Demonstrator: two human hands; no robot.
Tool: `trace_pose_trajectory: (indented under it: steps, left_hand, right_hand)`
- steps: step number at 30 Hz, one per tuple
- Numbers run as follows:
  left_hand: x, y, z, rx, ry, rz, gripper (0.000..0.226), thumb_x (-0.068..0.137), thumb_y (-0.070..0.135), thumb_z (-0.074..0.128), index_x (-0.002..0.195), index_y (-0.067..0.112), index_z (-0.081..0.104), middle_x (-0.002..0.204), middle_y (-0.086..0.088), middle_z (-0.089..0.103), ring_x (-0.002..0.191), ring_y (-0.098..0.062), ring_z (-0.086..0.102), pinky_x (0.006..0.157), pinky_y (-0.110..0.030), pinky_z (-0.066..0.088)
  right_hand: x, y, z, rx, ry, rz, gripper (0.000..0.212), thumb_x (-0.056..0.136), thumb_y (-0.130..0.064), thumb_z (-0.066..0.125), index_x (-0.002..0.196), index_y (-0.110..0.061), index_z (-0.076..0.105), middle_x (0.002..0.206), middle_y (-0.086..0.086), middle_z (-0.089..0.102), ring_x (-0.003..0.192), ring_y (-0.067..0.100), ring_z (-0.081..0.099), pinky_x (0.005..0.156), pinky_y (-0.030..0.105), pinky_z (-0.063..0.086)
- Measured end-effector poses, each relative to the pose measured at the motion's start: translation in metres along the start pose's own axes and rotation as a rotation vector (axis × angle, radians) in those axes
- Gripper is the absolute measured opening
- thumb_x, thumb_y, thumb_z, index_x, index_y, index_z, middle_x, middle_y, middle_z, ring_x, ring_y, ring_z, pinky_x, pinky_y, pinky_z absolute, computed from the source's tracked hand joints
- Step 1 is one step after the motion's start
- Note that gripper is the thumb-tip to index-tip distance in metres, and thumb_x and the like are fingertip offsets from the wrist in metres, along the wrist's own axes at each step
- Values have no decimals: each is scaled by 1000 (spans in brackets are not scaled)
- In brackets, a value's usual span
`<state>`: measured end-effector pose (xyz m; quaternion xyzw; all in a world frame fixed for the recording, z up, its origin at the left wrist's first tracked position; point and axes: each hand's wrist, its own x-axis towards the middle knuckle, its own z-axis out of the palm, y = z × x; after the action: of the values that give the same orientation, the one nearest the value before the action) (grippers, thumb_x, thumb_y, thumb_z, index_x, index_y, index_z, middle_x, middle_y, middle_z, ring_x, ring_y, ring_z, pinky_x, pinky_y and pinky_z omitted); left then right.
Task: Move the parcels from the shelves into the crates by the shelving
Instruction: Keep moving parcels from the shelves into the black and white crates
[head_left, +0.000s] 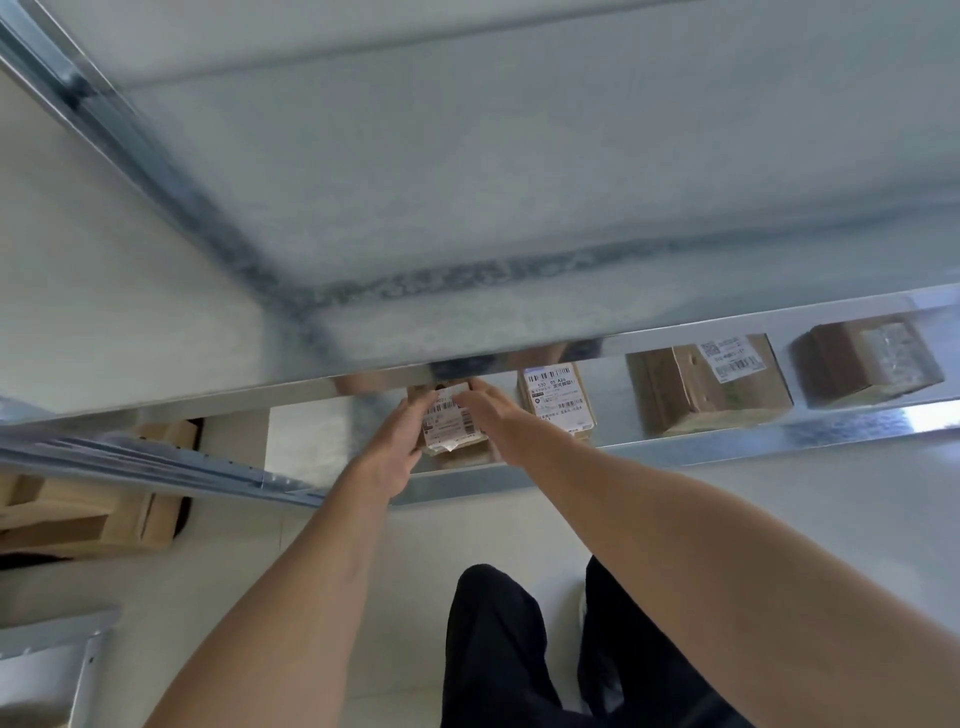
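I count four parcels on the lower shelf (675, 448), two hands, two shelf levels in view. The held parcel (453, 428) sits just 6 o'clock of frame centre, at the left end of the row, partly tucked under the front edge of the upper shelf (467, 182). It's a small brown cardboard box, boxy, with a white shipping label with barcodes on its upper face; the label's near corner is lifting. Left hand (397, 441) grips its left side, fingers curled up along the edge. Right hand (488, 415) grips the right side, fingers reaching over the far edge, thumb on the label. Both are closed on that one box. I can't tell whether it is resting on the shelf or lifted off it. The rest run out toward 3 o'clock, spaced apart, none touching. The second parcel (558, 402) is small and flat, its white barcode label covering most of the top. The third parcel (701, 384) is a larger brown carton with a white label at its far right corner. The fourth parcel (862, 364) is a brown carton with a pale, shiny tape-like patch on top, no readable label. Both shelves are galvanised sheet metal, mottled grey, with bright reflective front lips. At 8 o'clock, below the shelving, there are cardboard boxes (93, 512) on the floor; I can't count them for sure. At 6 o'clock, black trousers (498, 649) over pale floor (311, 545).
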<state>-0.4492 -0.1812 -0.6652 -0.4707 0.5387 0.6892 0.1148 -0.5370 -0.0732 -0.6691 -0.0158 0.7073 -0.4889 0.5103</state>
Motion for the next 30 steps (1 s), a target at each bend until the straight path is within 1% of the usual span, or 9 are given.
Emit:
trace_pose_trajectory:
  steps: [2,6,12,15,19,22,25,28,30]
  left_hand:
    - [-22,11,0,12,-26,11,36,103,44,54,131,21,60,124,-8,69,115,-13,59,110,-33,36]
    - [-68,30,10,31,-56,25,33,105,36,54,131,17,58,120,-6,70,107,-10,62,88,-26,43]
    - [-131,54,50,101,-144,24,23,106,28,52,128,28,58,113,2,71,99,-5,62,78,-23,46]
    - [-152,61,77,156,-220,17,24,105,27,54,128,24,60,123,-5,71,103,-10,65,90,-26,49]
    - [-173,65,125,237,-314,24,25,106,25,52,130,25,58,110,1,73,98,-8,65,80,-26,49]
    - [-191,66,165,320,-383,25,28,106,28,53,133,24,59,109,-1,75,104,-12,66,79,-27,47]
    - [-208,65,211,403,-472,31,32,107,30,51,137,24,56,115,-5,75,109,-15,66,80,-26,49]
    - [-243,59,275,475,-568,70,26,108,27,47,133,25,56,113,-4,75,98,-9,69,66,-16,53]
    - [-254,58,307,506,-618,83,23,108,27,47,129,26,58,113,-5,75,97,-8,70,66,-16,52]
  right_hand:
    - [-18,-8,-2,-5,10,2,26,104,-16,44,126,-3,51,114,18,62,106,30,55,75,29,45]
    - [-58,-19,-10,14,43,14,29,104,-15,46,130,-5,51,121,18,60,113,31,54,87,34,46]
    - [-123,-31,-37,66,130,14,38,98,-7,50,136,-10,49,130,26,59,125,41,54,103,52,47]
    - [-162,-29,-60,164,199,36,38,99,-5,47,134,-18,52,120,15,63,113,30,57,86,37,51]
    - [-199,-11,-102,235,248,44,32,99,-8,47,130,-16,52,121,12,64,113,28,56,88,33,51]
    - [-231,5,-135,304,303,31,32,101,-8,47,132,-14,51,121,10,63,106,23,56,76,24,46]
    - [-267,19,-173,358,344,26,36,100,-9,49,133,-20,52,125,11,64,115,28,56,85,29,46]
    - [-313,48,-224,416,423,-11,37,97,-9,51,132,-20,52,119,12,65,107,26,58,83,29,47]
    - [-334,57,-248,434,446,-38,40,93,-10,52,132,-19,51,120,15,65,105,26,60,82,30,48]
